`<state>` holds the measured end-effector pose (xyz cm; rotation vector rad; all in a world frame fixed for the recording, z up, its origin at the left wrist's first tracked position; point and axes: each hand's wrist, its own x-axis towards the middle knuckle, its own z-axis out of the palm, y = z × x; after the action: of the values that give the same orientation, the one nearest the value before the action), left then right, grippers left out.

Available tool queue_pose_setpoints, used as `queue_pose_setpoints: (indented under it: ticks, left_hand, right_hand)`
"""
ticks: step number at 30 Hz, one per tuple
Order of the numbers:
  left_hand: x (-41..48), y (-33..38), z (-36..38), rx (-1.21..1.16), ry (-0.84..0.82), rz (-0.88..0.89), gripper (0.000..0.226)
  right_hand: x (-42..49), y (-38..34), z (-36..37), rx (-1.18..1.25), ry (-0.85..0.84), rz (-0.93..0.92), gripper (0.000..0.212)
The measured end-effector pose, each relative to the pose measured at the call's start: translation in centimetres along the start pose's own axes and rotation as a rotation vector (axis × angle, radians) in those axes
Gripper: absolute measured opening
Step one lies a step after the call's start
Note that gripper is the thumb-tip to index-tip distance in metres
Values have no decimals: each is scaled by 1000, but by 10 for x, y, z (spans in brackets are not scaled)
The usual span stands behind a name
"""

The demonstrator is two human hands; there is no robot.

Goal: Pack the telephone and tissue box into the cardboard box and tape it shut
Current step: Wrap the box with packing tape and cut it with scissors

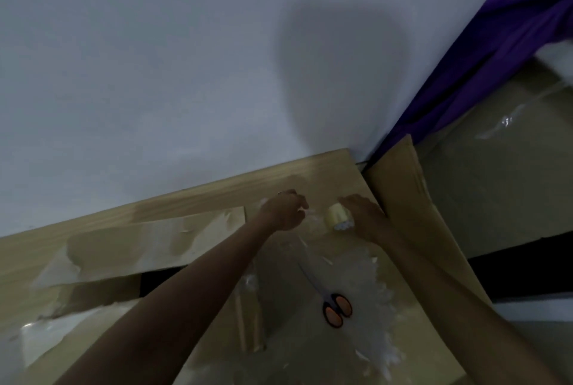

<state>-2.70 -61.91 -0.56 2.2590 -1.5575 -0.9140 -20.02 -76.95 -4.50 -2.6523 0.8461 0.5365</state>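
Note:
A large cardboard box point(366, 307) fills the lower middle of the view, its top flaps down and streaked with clear tape. My right hand point(364, 217) grips a roll of clear tape point(338, 216) at the box's far edge. My left hand point(286, 209) is just left of the roll, its fingers pinching the loose end of the tape. Orange-handled scissors point(336, 308) lie on the box top, closer to me. The telephone and the tissue box are not visible.
A white wall point(186, 74) rises right behind the box. Purple cloth point(496, 58) hangs at the upper right. An upright cardboard flap point(400, 186) stands right of my right hand. More taped cardboard point(124, 248) lies to the left and at the far right point(496, 183).

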Motion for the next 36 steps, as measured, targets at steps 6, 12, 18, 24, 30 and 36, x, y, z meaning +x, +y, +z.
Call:
queue_pose_setpoints:
  ticks: [6, 12, 18, 24, 30, 36]
  left_hand:
    - [9, -4, 1, -47, 23, 28, 30]
    - [3, 0, -29, -338, 171, -69, 22]
    - [-29, -12, -61, -618, 191, -195, 23]
    - [-73, -31, -80, -947, 192, -370, 18]
    - [-124, -38, -101, -1282, -53, -458, 39]
    - [-169, -52, -116, -1497, -200, -363, 48]
  right_hand:
    - [8, -5, -6, 24, 38, -57, 61]
    - [2, -43, -32, -73, 70, -115, 66]
    - [-24, -92, -105, -44, 152, -142, 70]
    - [-65, -149, -162, 17, 262, -198, 59]
    - [-106, -206, -190, 99, 341, -283, 57]
    - [-134, -256, -195, 178, 386, -323, 52]
